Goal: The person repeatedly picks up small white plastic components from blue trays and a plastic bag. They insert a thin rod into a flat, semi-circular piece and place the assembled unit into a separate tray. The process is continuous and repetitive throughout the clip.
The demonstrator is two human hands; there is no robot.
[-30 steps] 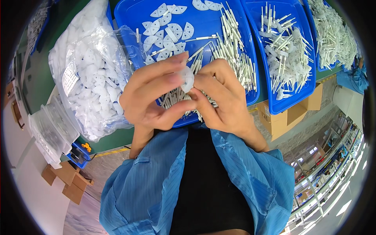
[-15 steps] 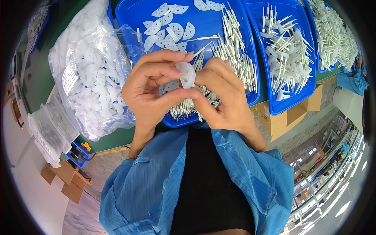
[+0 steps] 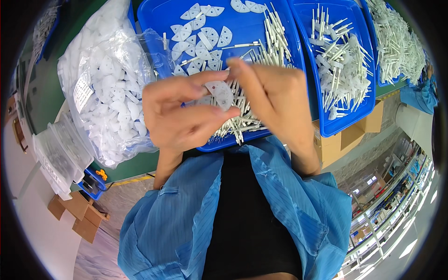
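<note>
Above the near part of the middle blue tray (image 3: 186, 10), my left hand (image 3: 175, 109) is closed on a white fan-shaped plastic piece (image 3: 221, 95). Its thumb and fingers grip the piece by the edges, and the flat face with small holes shows. Close beside it, my right hand (image 3: 280, 100) is curled, with fingertips near the upper edge of the piece. Motion blurs those fingertips, and what they pinch, if anything, is hidden. In the tray behind lie loose fan-shaped pieces (image 3: 209, 36) and a heap of thin white rods (image 3: 278, 39).
On the left lies a clear plastic bag (image 3: 116, 88) full of white pieces. At right, a second blue tray (image 3: 330, 127) holds pieces with rods attached, and another heap (image 3: 396, 46) stands beyond. A cardboard box (image 3: 343, 147) sits below; plastic reels (image 3: 63, 154) stand lower left.
The piece has turned so its flat face shows. My right hand has rotated and shifted up, its fingertips moving to the upper edge. The left hand has tilted flatter.
</note>
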